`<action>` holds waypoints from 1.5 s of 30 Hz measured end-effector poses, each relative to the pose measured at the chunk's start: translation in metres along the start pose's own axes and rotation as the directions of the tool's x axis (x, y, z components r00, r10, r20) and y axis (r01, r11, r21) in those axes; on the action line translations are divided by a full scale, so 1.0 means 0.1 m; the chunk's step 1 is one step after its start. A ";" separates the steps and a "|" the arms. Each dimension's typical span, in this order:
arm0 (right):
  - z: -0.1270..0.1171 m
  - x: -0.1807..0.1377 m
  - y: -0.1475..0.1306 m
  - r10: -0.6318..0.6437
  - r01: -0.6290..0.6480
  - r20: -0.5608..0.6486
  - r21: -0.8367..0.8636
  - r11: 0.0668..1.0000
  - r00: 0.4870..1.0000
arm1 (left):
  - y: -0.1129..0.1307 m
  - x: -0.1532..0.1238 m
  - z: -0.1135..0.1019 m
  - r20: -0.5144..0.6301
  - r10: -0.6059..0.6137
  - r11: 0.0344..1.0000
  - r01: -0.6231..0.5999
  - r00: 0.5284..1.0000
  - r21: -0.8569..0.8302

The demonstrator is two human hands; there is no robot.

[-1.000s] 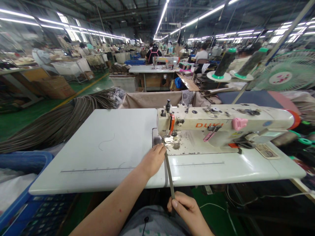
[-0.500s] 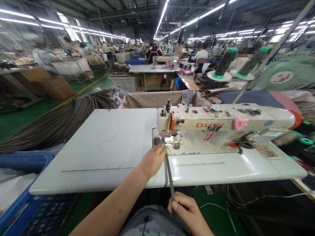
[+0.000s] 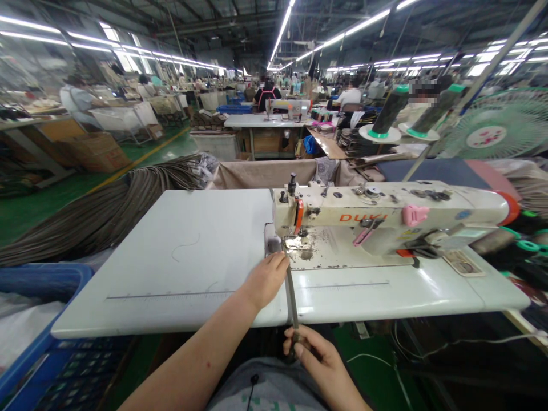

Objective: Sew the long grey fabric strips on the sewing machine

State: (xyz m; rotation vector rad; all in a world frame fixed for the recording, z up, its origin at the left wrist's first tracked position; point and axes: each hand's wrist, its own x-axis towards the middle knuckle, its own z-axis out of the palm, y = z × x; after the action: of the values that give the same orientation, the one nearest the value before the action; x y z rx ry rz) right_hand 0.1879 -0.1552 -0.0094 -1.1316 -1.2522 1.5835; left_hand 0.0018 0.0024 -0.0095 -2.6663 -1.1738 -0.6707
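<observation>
We are feeding the grey strip (image 3: 291, 297) over the table's (image 3: 171, 319) front edge toward the sewing machine's (image 3: 385, 214) presser foot (image 3: 295, 242). Our left hand (image 3: 265, 279), loosely curled, fingertips it near the foot; our right hand (image 3: 314, 357) pinches its tail below the edge. Feeding onward likely calls for even tension and a straight line.

strip (image 3: 291, 294): a matt, grey-brown band, taken for leather or the like; its grain cannot be told.
sewing machine (image 3: 385, 220): cream-painted metal with a soft sheen; the paint is seen worn and stained beside the needle.
table top (image 3: 192, 251): smooth white laminate, glossy, with lamp light mirrored along the front.
crate (image 3: 38, 348): blue moulded plastic, dull, with gridded walls.
bundle (image 3: 107, 211): matt dark strips, alike in finish.
clip (image 3: 414, 215): smooth pink plastic.
drape (image 3: 265, 171): beige cloth, matt and creased.
</observation>
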 end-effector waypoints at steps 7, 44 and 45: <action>-0.01 -0.01 -0.12 -0.078 0.085 0.076 -0.090 0.992 0.994 | 0.00 0.02 -0.04 0.031 0.006 1.000 -0.006 0.999 -0.016; -0.05 -0.04 -0.12 -0.131 0.139 0.067 -0.149 0.979 0.989 | -0.03 0.04 0.02 0.040 -0.046 0.996 0.049 0.998 -0.081; -0.05 -0.04 -0.12 -0.130 0.138 0.065 -0.148 0.979 0.989 | -0.03 0.04 0.02 0.036 -0.046 0.996 0.049 0.998 -0.077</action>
State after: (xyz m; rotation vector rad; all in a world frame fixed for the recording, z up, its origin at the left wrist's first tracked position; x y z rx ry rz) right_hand 0.1947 -0.1557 0.0026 -1.0787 -1.4753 1.4474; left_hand 0.0025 0.0074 -0.0097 -2.7317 -1.2488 -0.6952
